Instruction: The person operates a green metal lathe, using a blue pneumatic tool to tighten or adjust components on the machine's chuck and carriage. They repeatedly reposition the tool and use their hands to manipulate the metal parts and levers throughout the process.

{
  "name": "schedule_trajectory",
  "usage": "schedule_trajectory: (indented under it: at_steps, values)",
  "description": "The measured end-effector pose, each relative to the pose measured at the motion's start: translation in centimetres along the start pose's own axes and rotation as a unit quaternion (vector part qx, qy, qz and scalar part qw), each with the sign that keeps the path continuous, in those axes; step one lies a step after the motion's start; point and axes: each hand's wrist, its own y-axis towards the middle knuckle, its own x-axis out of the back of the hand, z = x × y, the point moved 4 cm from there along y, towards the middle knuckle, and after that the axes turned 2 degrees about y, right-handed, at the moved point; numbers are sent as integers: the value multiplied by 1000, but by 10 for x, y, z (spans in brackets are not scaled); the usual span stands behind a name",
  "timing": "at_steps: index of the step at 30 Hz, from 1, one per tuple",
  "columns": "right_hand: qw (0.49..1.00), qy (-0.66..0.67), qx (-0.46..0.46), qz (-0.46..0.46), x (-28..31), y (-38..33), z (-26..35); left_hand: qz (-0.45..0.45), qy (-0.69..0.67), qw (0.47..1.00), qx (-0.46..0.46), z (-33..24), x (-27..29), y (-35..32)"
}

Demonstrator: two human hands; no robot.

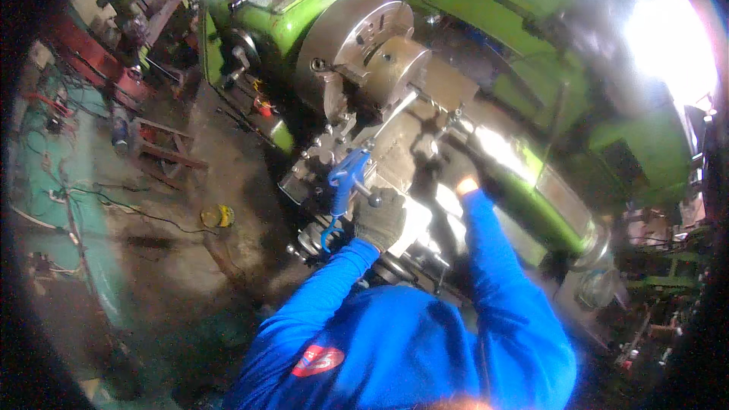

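Hands in dark gloves work at a green lathe (319,0), seen from above the person's head. The left hand (380,216), at the end of a blue sleeve (319,296), is curled shut around the grip of a blue air gun (345,175). The gun stands just above that hand, over the lathe's carriage (334,152), and its thin metal nozzle (395,110) slants up toward the chuck (357,45). A round grey workpiece (399,64) sits in the chuck, close to the nozzle's tip. The right hand (448,163) reaches further in, to the right of the gun, and rests on dark machine parts below the workpiece; glare and shadow hide its fingers, so its grip cannot be told. A yellow round thing (218,216) lies on the dirty floor (190,258) to the left.
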Motion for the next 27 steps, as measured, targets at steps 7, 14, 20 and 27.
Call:
schedule_trajectory:
  at_steps: [7,14,20,27]
  values:
    - [994,42,-45,-90,-27,5,-20,-52,-34,997,42,8,-20,-6]
    - [992,-3,35,-123,-38,16,-10,-99,80,991,44,17,-146,-11]
    - [985,120,70,-103,-57,30,-26,-26,-25,999,-12,3,8,-2]
    - [987,86,104,-91,-54,26,-20,-26,-43,998,-36,-6,18,3]
